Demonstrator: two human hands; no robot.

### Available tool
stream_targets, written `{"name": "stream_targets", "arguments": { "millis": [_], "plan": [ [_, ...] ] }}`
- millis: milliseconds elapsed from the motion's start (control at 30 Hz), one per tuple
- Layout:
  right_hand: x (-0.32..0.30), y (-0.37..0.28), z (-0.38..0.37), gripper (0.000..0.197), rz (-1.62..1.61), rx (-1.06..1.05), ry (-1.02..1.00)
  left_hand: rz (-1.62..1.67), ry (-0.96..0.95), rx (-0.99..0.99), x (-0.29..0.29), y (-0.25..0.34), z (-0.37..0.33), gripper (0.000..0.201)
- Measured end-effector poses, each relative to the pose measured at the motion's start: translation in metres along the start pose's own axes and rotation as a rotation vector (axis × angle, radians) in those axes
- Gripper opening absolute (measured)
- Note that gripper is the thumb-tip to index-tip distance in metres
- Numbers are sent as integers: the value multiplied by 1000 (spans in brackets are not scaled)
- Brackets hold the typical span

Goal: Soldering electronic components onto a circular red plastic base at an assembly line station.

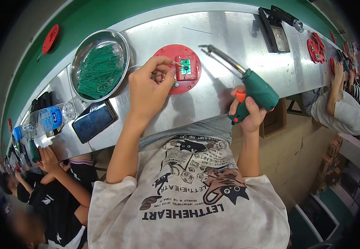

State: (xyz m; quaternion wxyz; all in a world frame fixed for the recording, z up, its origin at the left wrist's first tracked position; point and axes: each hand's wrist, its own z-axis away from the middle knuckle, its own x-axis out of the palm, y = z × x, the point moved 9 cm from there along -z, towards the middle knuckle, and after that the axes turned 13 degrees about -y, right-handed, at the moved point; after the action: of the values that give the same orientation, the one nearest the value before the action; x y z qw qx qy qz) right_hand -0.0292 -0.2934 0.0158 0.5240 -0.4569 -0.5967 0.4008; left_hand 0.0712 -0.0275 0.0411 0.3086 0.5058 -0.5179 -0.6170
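My right hand [251, 115] is wrapped round the grip of a green soldering gun [261, 89] with an orange trigger. Its long metal tip points up and left, in the air to the right of a round red plastic part [191, 86]. A small green circuit board [185, 66] with a dark component in its middle sits on that part. At the part's left side, my left hand [150, 85] pinches thin wires [174, 64] by the board. The fingers partly hide the wires, so I cannot tell how many there are.
A steel bowl [126, 68] of green wires [100, 70] stands at the left on the metal table [159, 35]. Nearby are a phone [94, 122] and a plastic bottle [51, 118]. A black soldering stand [276, 31] is at the far right. Other people work on both sides.
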Motion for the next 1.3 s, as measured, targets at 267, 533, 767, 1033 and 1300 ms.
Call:
{"name": "stream_targets", "arguments": {
  "millis": [267, 533, 767, 1033, 1300],
  "plan": [
    [16, -15, 26, 32, 233, 46, -76, -178, 42, 156, 5, 4, 3, 26],
    [24, -12, 30, 24, 410, 130, -120, -181, 69, 182, 1, 6, 5, 23],
    [23, -10, 30, 24, 377, 163, -83, -155, 59, 181, 2, 4, 4, 27],
    [22, -6, 31, 29, 380, 153, -166, -176, 80, 188, 2, 4, 7, 28],
    [25, -11, 33, 35, 270, 94, -132, -172, 76, 181, 1, 1, 7, 28]
  ]
}}
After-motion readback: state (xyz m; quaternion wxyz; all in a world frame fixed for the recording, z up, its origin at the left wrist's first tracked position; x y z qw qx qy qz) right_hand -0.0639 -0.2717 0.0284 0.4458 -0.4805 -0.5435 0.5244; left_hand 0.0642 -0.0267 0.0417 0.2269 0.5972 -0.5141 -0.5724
